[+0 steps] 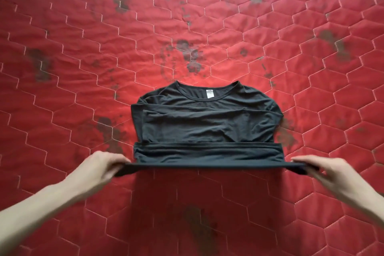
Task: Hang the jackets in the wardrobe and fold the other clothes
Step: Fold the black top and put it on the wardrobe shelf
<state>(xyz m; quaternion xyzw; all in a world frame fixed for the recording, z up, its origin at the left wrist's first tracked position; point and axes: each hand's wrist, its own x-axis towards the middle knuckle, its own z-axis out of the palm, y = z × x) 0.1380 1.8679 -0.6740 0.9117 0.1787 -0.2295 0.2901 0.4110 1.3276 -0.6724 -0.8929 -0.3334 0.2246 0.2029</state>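
Black shirt (205, 122) is laid flat at frame centre on red quilted bedspread (83, 48), neckline toward the top. Its lower hem is lifted and stretched taut, pinched by left hand (101, 167) and right hand (324, 169) at either corner.

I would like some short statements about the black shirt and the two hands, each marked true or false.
1. Both hands grip the near edge of the black shirt. True: the left hand and the right hand each hold one corner.
2. The shirt lies on a blue blanket. False: it lies on a red quilted cover.
3. The neckline points away from the person. True.
4. The shirt hangs on a hanger. False: it lies flat, and only the near edge is lifted.
5. A white label shows inside the collar. True.
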